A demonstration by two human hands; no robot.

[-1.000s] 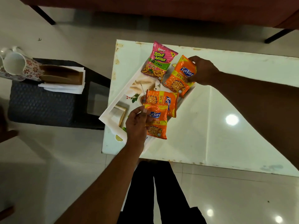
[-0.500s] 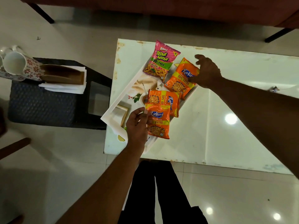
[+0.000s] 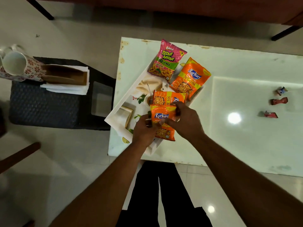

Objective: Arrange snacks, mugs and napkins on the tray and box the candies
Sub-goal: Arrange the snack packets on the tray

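Orange Kurkure packet (image 3: 162, 115), nearest on the white tray (image 3: 129, 94): left hand (image 3: 144, 131) grips its left edge with curled fingers, and right hand (image 3: 186, 123) pinches its right side. It overlaps a second orange packet (image 3: 165, 99) lying sideways just beyond. A third orange packet (image 3: 191, 77) and a pink Bingo packet (image 3: 167, 61) lie side by side at the tray's far end. The tray sits angled on the white table (image 3: 229, 145). Three wrapped candies (image 3: 278, 101) lie on the table, well to the right. Mugs (image 3: 14, 64) and napkins (image 3: 68, 90) sit on a dark stool (image 3: 44, 105) at left.

Pink packet (image 3: 165, 61), top centre, reads "Bingo! Tedhe Medhe, 50% FREE". Right of it, upper orange packet (image 3: 191, 79): "Kurkure, 50% EXTRA". And centre orange packet (image 3: 162, 117): "Kurkure".
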